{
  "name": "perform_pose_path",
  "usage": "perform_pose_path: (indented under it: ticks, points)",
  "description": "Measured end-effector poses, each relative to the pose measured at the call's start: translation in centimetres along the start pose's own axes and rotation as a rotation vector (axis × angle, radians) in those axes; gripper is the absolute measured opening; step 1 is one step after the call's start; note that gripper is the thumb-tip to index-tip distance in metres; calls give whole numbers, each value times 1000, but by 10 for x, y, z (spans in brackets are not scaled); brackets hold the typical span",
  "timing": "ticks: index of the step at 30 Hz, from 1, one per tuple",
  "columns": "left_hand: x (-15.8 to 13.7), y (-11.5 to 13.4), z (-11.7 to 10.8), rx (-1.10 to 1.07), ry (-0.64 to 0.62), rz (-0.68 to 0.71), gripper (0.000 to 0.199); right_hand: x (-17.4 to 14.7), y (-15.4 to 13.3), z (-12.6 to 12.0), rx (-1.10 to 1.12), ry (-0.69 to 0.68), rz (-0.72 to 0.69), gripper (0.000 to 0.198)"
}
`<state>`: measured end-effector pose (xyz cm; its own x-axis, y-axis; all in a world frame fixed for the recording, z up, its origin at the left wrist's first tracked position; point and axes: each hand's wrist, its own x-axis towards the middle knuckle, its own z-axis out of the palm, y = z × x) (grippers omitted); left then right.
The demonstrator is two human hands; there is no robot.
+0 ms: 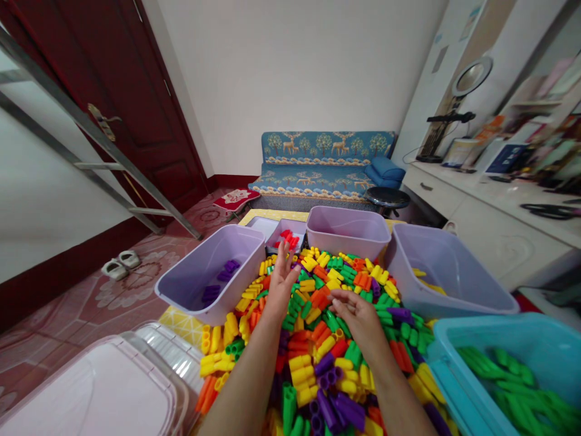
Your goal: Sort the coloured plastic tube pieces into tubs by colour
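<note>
A big heap of plastic tube-shaped toy pieces in yellow, green, orange, red and purple lies before me. My left hand is stretched over its far part, fingers extended and holding nothing. Just beyond those fingertips, red pieces lie in a small light tray. My right hand is low over the middle of the heap, fingers curled. Its thumb and forefinger close at the right end of an orange piece; the exact contact is partly hidden.
Purple pieces lie in the left lilac bin. Another lilac bin stands at the back; the right one holds yellow pieces. A blue bin with green pieces is near right. Lids are stacked near left. A ladder leans left.
</note>
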<state>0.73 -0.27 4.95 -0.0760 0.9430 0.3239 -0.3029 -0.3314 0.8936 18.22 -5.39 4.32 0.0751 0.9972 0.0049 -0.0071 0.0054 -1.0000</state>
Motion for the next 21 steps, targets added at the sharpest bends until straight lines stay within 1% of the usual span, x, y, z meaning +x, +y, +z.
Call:
perform_pose_path:
  ticks: [2,4,6,8,10,11,14,15,17,19,21]
  points:
    - [-4,-7,-3,115,-27,1,69,0,1,0,-4,-9,2,43]
    - [-9,-14,-5,228,-32,4,66,0,3,1,-19,-14,-7,41]
    - [-13,-16,-5,384,-15,38,55,1,5,0,-47,-12,-19,39]
    - [-18,-11,-2,602,-27,79,39,2,8,-1,-83,-3,-31,37]
    - [-23,-1,2,839,-95,112,29,3,13,-3,-138,14,-60,34]
    - [-26,4,4,941,-151,128,30,4,15,-4,-172,21,-81,33]
    - [-34,14,10,1148,-343,192,48,6,23,-5,-285,5,-134,35]
    - [-36,14,11,1179,-395,205,53,6,25,-5,-318,-12,-141,36]
    - [-39,13,12,1185,-464,197,55,6,28,-4,-362,-50,-142,41]
    - [-40,10,12,1125,-482,164,56,7,29,-4,-352,-72,-132,44]
    - [-40,5,12,1020,-463,141,53,6,29,-3,-302,-96,-109,45]
